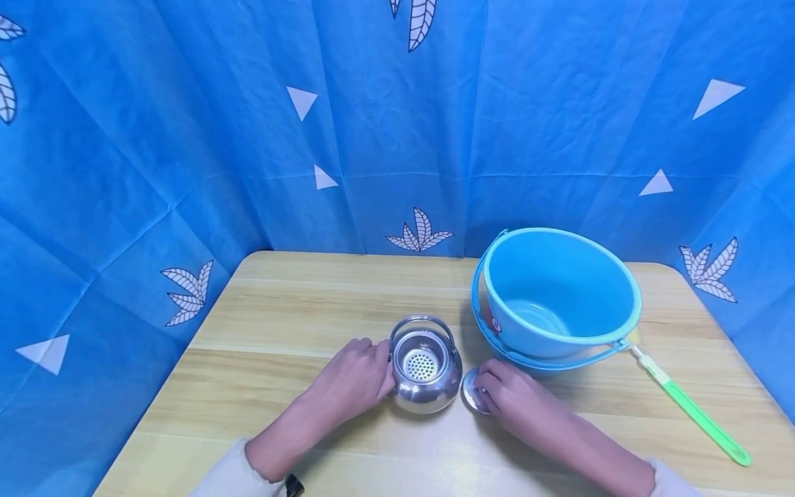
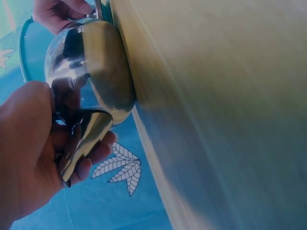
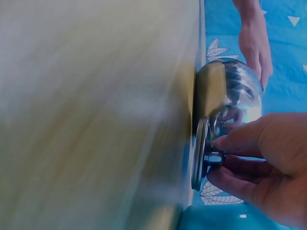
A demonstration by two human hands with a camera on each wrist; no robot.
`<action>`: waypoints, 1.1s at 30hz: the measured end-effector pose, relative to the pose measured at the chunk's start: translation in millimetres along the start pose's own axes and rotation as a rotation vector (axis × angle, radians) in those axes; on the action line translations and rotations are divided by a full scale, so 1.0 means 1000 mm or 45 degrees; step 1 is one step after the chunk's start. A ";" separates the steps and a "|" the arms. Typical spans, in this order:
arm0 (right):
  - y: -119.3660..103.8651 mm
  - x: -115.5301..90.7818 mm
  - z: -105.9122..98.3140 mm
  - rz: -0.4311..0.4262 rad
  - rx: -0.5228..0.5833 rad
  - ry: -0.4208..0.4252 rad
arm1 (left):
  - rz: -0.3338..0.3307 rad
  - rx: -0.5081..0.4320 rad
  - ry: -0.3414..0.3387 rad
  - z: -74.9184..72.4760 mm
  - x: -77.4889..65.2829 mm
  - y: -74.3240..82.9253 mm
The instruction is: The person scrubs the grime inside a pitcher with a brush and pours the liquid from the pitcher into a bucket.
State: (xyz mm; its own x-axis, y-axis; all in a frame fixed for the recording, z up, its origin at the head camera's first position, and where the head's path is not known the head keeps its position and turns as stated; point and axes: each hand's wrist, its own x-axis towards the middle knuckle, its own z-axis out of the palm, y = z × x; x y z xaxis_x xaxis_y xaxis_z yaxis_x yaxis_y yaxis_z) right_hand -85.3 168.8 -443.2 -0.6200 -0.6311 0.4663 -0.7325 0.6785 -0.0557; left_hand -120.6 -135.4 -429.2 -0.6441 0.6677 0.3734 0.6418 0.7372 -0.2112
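Observation:
A shiny steel teapot point(image 1: 425, 399) stands upright on the table, uncovered, its perforated strainer point(image 1: 420, 364) showing inside. Its hoop handle point(image 1: 424, 318) is raised. My left hand point(image 1: 357, 378) is at the pot's left side; in the left wrist view its fingers curl round the spout point(image 2: 88, 141). On the pot's right, my right hand point(image 1: 518, 400) pinches the knob point(image 3: 216, 158) of the round steel lid point(image 1: 472, 392) between thumb and fingers. The lid is low by the tabletop, close beside the pot, with its knob upward.
A light blue bucket point(image 1: 559, 290) stands behind my right hand, its handle lowered toward the front. To its right lies a brush with a green handle point(image 1: 702, 417). A blue leaf-patterned curtain point(image 1: 373, 138) surrounds the wooden table point(image 1: 298, 297).

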 end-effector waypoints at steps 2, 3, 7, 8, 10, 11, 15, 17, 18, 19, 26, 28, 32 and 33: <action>0.001 0.000 0.002 0.006 0.003 -0.013 | -0.002 -0.002 -0.003 0.000 0.000 0.000; 0.002 0.000 0.003 0.005 -0.001 -0.017 | -0.003 -0.003 -0.006 0.000 0.000 0.000; 0.005 0.000 0.005 0.000 -0.003 -0.016 | -0.009 -0.011 -0.016 0.000 0.000 0.000; 0.006 -0.001 0.006 -0.002 -0.003 -0.013 | -0.010 -0.013 -0.016 0.000 0.000 0.000; 0.007 -0.001 0.007 -0.006 -0.007 -0.007 | -0.012 -0.015 -0.018 0.000 0.000 0.000; 0.007 -0.001 0.007 -0.009 -0.010 -0.005 | -0.012 -0.017 -0.017 0.000 0.000 0.000; 0.008 0.000 0.008 -0.013 -0.030 -0.019 | -0.007 -0.018 -0.009 0.000 0.000 0.000; 0.007 0.000 0.008 -0.005 -0.033 -0.040 | -0.004 -0.016 -0.007 -0.001 0.000 0.000; 0.007 0.000 0.008 0.002 -0.030 -0.052 | -0.003 -0.017 -0.007 -0.001 0.000 0.000; 0.007 0.001 0.008 0.011 -0.029 -0.064 | -0.003 -0.017 -0.008 -0.001 -0.001 0.000; 0.005 0.002 0.007 0.053 -0.005 -0.104 | -0.004 -0.019 -0.014 -0.001 0.000 -0.001; 0.005 0.002 0.007 0.057 -0.002 -0.101 | -0.001 -0.016 -0.009 -0.001 0.000 -0.001; 0.005 0.003 0.008 0.056 0.003 -0.084 | -0.001 -0.022 -0.010 -0.001 0.000 -0.001; 0.004 0.003 0.008 0.052 0.001 -0.079 | -0.002 -0.025 -0.013 -0.001 0.000 -0.001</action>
State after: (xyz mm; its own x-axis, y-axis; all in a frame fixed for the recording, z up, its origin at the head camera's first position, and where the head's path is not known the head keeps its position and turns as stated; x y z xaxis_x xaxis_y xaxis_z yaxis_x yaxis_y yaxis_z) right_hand -92.9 166.7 -448.7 -0.6658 -0.6249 0.4077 -0.7064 0.7039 -0.0747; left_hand -121.0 -136.2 -428.3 -0.6490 0.6677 0.3646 0.6488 0.7361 -0.1929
